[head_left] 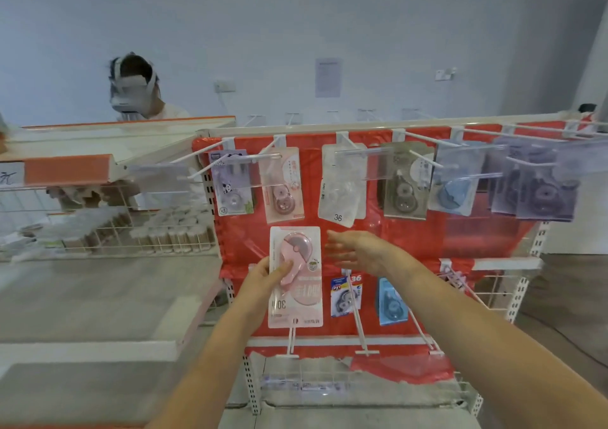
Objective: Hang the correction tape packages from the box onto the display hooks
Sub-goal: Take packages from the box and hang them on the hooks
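Left hand grips a pink correction tape package, upside down; right hand hovers open, empty. Upper hooks already carry packages; this one remains unhung.

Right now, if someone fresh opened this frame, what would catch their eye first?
Most likely the bright red display panel filling the middle, with a row of correction tape packages hanging from white hooks along its top. Next, the pink correction tape package held upside down in front of the panel by the left hand, with the open right hand beside it. At upper left, a person wearing a headset stands behind the neighbouring shelf.
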A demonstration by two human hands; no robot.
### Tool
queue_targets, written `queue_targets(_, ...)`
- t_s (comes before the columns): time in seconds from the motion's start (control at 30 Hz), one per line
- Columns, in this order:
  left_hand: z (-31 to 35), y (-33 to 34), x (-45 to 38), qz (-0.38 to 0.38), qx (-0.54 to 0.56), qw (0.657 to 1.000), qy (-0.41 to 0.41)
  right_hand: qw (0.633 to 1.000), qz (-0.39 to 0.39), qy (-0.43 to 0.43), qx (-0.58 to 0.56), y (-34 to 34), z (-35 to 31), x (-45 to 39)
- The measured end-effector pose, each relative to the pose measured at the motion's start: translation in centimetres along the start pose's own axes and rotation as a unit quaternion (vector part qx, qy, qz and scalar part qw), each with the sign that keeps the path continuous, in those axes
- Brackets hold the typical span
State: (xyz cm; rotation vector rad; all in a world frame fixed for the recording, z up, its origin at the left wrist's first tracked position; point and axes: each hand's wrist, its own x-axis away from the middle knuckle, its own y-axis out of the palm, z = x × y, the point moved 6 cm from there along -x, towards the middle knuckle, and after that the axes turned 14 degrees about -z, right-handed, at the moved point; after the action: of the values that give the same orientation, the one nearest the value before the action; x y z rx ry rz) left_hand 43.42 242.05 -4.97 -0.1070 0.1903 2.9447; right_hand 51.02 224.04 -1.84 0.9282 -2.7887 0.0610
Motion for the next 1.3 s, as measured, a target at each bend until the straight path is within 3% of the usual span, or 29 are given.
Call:
queue_targets(0.17,-0.3,1.8,0.0,-0.063,-0.054,0.996,-0.018,0.992,-0.061,-0.043,0.103,3.0,-2.0,1.2)
queue_targets(0.27,0.1,2.6,0.2,-0.079,-0.047,0.996,-0.010,0.982,-0.029,-0.048,0.180,3.5,-2.3,1.9)
queue_targets(0.43,-0.7,2.4,0.7,-0.101,-0.057,0.993,-0.036,0.980,0.020,-0.071,0.182,2.8,-1.7,2.8)
queue_targets(0.5,-1.1,1.6,0.9,-0.107,-0.075,0.990,-0.059,0.983,0.050,-0.097,0.147,2.4,-1.9,3.3)
queue_targets(0.6,-1.4,0.0,1.1,-0.088,-0.013,0.994,-0.070,0.988,0.090,-0.123,0.027,1.4,-1.8,4.1)
queue_targets(0.8,-1.8,0.6,1.2,-0.045,0.098,0.992,-0.069,0.949,0.168,-0.156,-0.218,0.1,-0.1,4.9)
queue_targets(0.97,-2.3,2.8,1.2,-0.003,0.196,0.979,-0.058,0.939,0.171,-0.142,-0.263,1.0,1.4,4.5)
queue_targets(1.1,-2.3,1.9,0.9,0.035,0.204,0.977,-0.045,0.956,0.160,-0.113,-0.220,1.0,2.0,4.4)
queue_targets(1.3,-0.7,-0.3,0.0,0.048,0.157,0.986,-0.030,0.992,0.108,-0.060,-0.006,1.1,1.6,5.1)
